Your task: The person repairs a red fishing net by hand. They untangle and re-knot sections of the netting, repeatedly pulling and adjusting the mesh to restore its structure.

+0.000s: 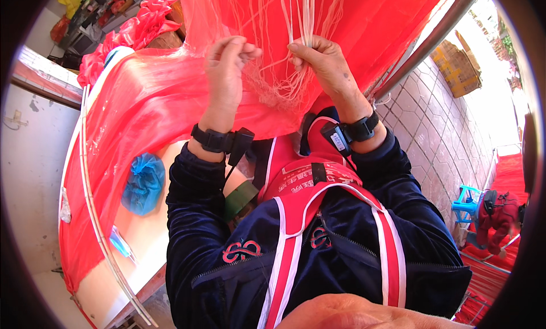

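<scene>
A sheet of thin red cloth point(375, 30) hangs ahead of me, with many loose pale threads point(287, 90) trailing down its front and tangling at the bottom. My right hand point(324, 61) pinches a bundle of white threads point(307, 13) between thumb and forefinger. To its left, my left hand point(226, 70) is raised with its fingers curled and the thumb against the forefinger. Whatever thin strand it may grip is too fine to make out. Both wrists carry black straps with small boxes.
At left, more red cloth covers a pale table point(145, 238) with a blue plastic bag point(145, 181) and long thin poles point(91, 198). A metal pole point(424, 42) slants at upper right. Beyond it are a cardboard box point(456, 64), a blue stool point(466, 203) and another person point(497, 218).
</scene>
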The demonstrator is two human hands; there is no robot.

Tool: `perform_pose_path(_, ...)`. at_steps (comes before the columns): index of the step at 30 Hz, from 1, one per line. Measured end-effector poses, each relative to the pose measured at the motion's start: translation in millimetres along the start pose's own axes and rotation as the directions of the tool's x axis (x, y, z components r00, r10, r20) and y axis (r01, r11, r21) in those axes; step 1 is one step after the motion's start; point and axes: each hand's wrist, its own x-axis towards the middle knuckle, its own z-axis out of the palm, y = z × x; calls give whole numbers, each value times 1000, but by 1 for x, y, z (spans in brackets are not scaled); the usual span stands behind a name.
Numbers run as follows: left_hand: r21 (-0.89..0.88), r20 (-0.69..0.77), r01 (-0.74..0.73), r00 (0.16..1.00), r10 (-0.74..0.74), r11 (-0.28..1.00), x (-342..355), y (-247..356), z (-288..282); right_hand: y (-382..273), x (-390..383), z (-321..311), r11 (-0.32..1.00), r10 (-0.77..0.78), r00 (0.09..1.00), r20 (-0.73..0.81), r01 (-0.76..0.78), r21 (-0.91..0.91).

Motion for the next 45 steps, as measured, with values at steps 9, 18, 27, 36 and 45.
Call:
perform_pose_path(9,-71,-313,-295,914,260,953,14,12,-23,-4,-3,-20,1000,-10,1000,0,10,4)
perform_pose_path(18,-26,-78,48,996,-50,998,1,-6,-5,-5,-6,-12,1000,-9,999,32,9,0)
perform_pose_path(27,385,202,157,947,-250,909,-20,-4,22,-7,-6,1,1000,-5,1000,5,5,25)
perform_pose_path(36,366,235,40,963,-135,930,-21,-3,28,-4,-2,6,1000,-8,1000,29,7,22)
perform_pose_path(45,355,200,-16,978,-59,935,-21,-5,29,-4,-3,5,998,-42,996,84,46,-35)
